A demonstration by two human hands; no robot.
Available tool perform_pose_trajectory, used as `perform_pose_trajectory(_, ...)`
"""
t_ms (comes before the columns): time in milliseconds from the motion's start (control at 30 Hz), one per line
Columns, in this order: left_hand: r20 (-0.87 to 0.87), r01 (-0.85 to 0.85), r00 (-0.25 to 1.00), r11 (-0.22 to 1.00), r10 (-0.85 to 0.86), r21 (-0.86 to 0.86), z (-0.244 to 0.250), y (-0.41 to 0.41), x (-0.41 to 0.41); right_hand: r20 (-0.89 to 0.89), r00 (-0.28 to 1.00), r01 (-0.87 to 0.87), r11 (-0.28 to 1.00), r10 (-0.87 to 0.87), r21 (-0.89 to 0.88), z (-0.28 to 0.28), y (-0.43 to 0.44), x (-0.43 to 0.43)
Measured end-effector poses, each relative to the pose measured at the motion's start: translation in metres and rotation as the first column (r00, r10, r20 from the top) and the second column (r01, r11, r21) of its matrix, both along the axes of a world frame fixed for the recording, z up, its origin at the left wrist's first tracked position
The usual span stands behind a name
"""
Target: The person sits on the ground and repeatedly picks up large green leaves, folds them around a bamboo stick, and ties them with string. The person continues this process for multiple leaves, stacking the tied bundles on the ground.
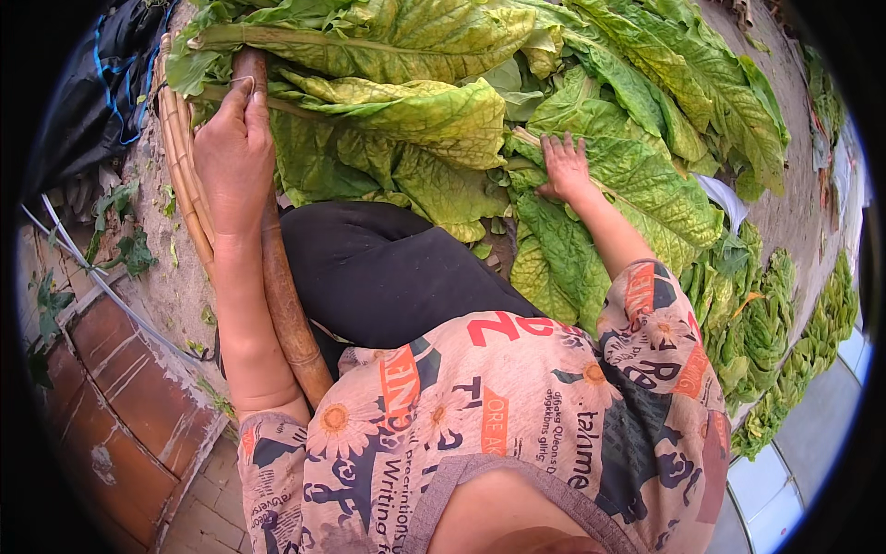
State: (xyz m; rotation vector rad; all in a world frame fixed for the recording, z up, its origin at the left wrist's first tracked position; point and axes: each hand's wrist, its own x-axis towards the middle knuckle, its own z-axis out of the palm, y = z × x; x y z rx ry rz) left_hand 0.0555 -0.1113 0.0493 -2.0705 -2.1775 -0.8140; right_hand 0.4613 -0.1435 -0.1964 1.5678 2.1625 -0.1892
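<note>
A thick bamboo pole [287, 305] slants up from my lap, past the inside of my left forearm. Near its upper end, my left hand [239, 131] pinches a thin pale string against the pole with thumb and forefinger. Large yellow-green leaves [415, 114], apparently tobacco, lie with their stalk ends against or beside the pole. My right hand [566, 166] rests with spread fingers on another broad leaf [644, 187] in the heap, close to its pale stalk end. The palm's underside is hidden, and nothing shows gripped in it.
Several thin bamboo poles [181, 166] lie at the left, near black plastic sheeting [76, 83] with blue cord. Reddish-brown panels [118, 415] are at lower left. Leaf bunches [775, 325] lie in rows at the right. A white piece of material [722, 197] pokes out beside the heap.
</note>
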Motion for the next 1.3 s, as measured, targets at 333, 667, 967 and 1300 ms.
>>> perform_pose_trajectory(333,0.158,-0.008,0.987,0.999,-0.001,0.054,-0.007,-0.003,-0.011,-0.254,0.965,0.087,0.993,-0.063,0.082,0.000,0.003,0.054)
perform_pose_trajectory(667,0.955,0.449,0.236,0.852,0.180,-0.271,0.052,-0.012,-0.022,-0.909,0.412,0.421,0.870,0.068,0.256,0.225,0.032,-0.054)
perform_pose_trajectory(967,0.967,0.595,0.184,0.803,-0.177,0.034,0.035,-0.035,-0.010,-0.945,0.237,-0.113,0.960,-0.224,-0.256,0.269,0.038,-0.185)
perform_pose_trajectory(1300,0.581,0.261,0.750,0.949,-0.316,0.178,0.030,-0.044,0.008,-0.904,0.414,-0.044,0.990,-0.107,-0.137,0.296,0.026,-0.175)
